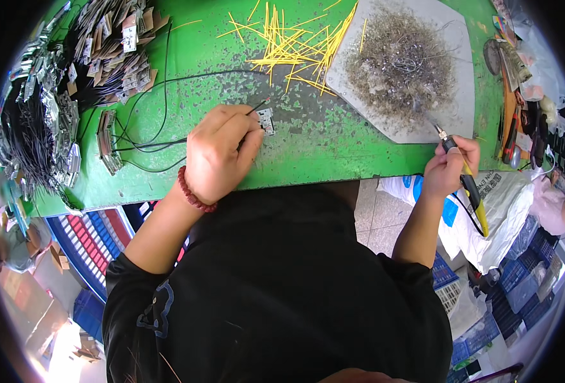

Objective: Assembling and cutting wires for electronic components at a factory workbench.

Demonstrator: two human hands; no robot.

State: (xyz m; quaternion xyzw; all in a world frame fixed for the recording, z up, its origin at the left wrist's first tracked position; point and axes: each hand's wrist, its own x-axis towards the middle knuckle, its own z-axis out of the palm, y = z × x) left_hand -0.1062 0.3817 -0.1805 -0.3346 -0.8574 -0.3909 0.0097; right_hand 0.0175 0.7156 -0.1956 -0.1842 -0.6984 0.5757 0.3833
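Observation:
My left hand (221, 150) is closed, with a thin black wire (257, 108) pinched between thumb and fingers; its stripped end points up to the right. Just beside those fingers a small silvery circuit board (267, 121) lies on the green table; whether I touch it is hidden. My right hand (451, 167) grips a black-and-yellow soldering iron (471, 186) at the table's front edge. Its tip points toward the near side of a pile of grey-brown wire scraps and solder residue (400, 64), heaped on a grey sheet (384, 124). Thin smoke seems to rise by the tip.
Yellow wires (289, 48) lie scattered at the far middle of the green table (320, 153). Bundled boards with black wires (33, 134) crowd the left, with a smaller stack of boards (108, 143) nearer my hand. Hand tools (511, 127) line the right edge. A white bag (493, 217) hangs below.

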